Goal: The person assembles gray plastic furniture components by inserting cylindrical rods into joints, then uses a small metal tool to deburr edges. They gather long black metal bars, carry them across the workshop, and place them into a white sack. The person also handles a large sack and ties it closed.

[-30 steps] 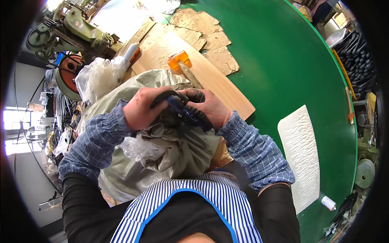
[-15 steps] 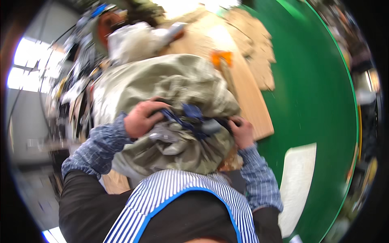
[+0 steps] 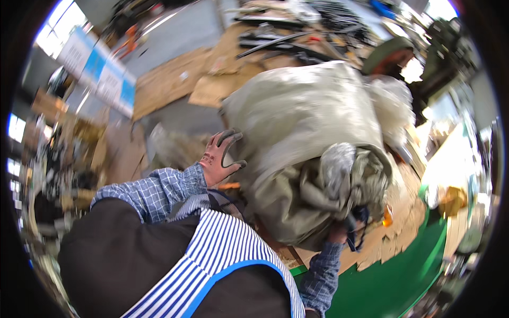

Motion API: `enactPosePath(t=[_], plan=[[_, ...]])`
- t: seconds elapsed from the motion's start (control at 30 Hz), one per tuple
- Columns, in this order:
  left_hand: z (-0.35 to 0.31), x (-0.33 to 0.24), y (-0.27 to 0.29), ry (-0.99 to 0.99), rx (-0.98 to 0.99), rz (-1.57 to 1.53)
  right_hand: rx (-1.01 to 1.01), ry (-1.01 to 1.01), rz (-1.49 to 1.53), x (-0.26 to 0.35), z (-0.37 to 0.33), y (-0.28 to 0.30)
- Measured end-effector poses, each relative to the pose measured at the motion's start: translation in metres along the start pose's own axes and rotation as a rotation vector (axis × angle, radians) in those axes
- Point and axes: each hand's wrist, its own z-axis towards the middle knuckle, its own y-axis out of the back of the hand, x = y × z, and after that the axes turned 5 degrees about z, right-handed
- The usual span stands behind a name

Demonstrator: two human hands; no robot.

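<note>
A big, bulging sack [image 3: 313, 106], pale on its side and olive at its gathered mouth, stands in front of me. Clear plastic [image 3: 338, 165] pokes out of the bunched mouth. My left hand [image 3: 220, 157], in a pinkish glove with dark fingertips, is beside the sack's left side with thumb and fingers spread and nothing in them. At the mouth's lower right, my right hand [image 3: 339, 231] is closed on the bunched sack, its fingers partly hidden. Dark blue strap-like material [image 3: 361, 228] hangs next to it.
Cardboard sheets [image 3: 169, 79] and dark metal bars [image 3: 281, 42] lie beyond the sack. A clear plastic bag [image 3: 389, 108] is behind it on the right. An orange object [image 3: 387, 216] sits on cardboard near the green surface [image 3: 392, 289]. A white and blue box [image 3: 98, 69] stands far left.
My view has swung left. My left hand has let go of the sack's mouth and moved out to its left side. My right hand stays at the mouth.
</note>
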Motion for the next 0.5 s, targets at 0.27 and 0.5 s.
enactPosePath(t=[0.27, 0.5], plan=[[-0.174, 0.08, -0.03, 0.354, 0.79, 0.105, 0.351, -0.272, -0.283, -0.056, 0.036, -0.06], [-0.258, 0.259, -0.03, 1.036, 0.381, -0.064, 0.492, -0.424, -0.042, -0.121, -0.008, 0.005]])
